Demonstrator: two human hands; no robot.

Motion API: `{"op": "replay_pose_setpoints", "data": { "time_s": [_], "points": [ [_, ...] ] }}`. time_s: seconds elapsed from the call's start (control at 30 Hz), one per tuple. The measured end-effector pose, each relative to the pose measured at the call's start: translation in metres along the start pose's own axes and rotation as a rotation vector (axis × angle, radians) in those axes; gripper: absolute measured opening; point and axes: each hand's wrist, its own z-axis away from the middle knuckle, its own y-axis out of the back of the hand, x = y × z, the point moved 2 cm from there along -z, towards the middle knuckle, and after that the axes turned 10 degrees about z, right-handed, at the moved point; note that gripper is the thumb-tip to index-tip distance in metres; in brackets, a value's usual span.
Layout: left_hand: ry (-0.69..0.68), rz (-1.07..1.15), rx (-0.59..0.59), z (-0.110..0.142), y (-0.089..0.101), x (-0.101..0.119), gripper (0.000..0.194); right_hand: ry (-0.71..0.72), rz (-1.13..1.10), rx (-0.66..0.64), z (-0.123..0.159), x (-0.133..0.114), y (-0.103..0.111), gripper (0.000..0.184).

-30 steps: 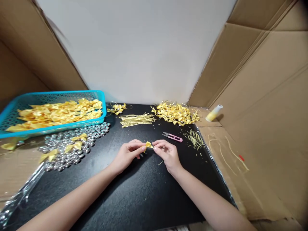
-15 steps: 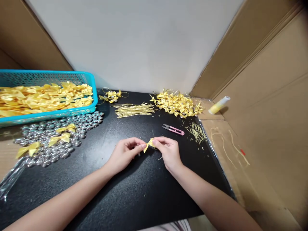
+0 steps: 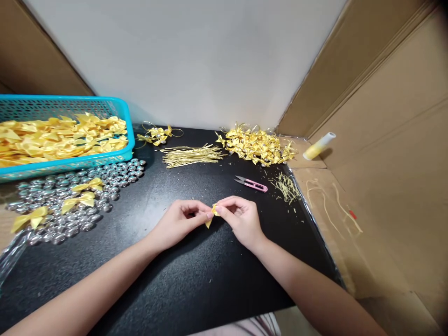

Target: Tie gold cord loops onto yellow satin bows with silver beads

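A small yellow ribbon bow (image 3: pixel 209 223) is pinched between my two hands above the black tabletop. My left hand (image 3: pixel 182 223) grips it from the left with thumb and forefinger. From the other side, my right hand (image 3: pixel 241 219) pinches it the same way, and the fingertips nearly meet. Fingers cover much of the bow, so its knot and any cord on it are hidden. Beyond my right hand lie pink thread snips (image 3: pixel 251 184), blades pointing left. A bundle of gold cords (image 3: pixel 192 156) lies farther back.
At left stands a turquoise basket (image 3: pixel 130 135) full of yellow bows. Silver beads (image 3: pixel 87 219) spread before it, with loose bows on top. Finished-looking bows with loops (image 3: pixel 257 145) are heaped at back right, near cord scraps (image 3: pixel 287 187). A yellow-white tube (image 3: pixel 319 145) stands beside the cardboard wall.
My hands have drawn closer together, and the right fingers now cover more of the bow. The whole view has shifted slightly.
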Motion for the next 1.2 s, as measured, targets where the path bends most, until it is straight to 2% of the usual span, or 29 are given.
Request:
{"op": "replay_pose_setpoints", "data": {
  "time_s": [0.2,0.37,0.53,0.63,0.83,0.93,1.2],
  "points": [
    [-0.094,0.176,0.089,0.001,-0.001,-0.006,0.024,0.038,0.019,0.116,0.004,-0.005,0.007,0.016],
    [-0.114,0.213,0.116,0.004,-0.003,-0.007,0.019,0.086,0.122,0.059,0.014,-0.002,0.007,0.031],
    [-0.185,0.265,0.178,0.005,-0.004,-0.006,0.019,0.096,0.148,0.007,0.02,-0.001,-0.001,0.032],
    [-0.157,0.289,0.183,0.006,-0.005,-0.009,0.019,0.136,0.102,0.024,0.02,-0.005,-0.003,0.03],
    [-0.06,0.471,0.111,0.007,-0.007,-0.016,0.02,0.197,0.08,0.128,0.019,-0.005,0.005,0.03],
    [-0.036,0.511,0.105,0.006,-0.007,-0.016,0.017,0.177,0.079,0.093,0.018,-0.003,0.004,0.03],
    [0.003,0.498,0.201,0.003,-0.008,-0.019,0.023,0.177,0.159,0.009,0.02,0.0,0.0,0.032]
  ]
}}
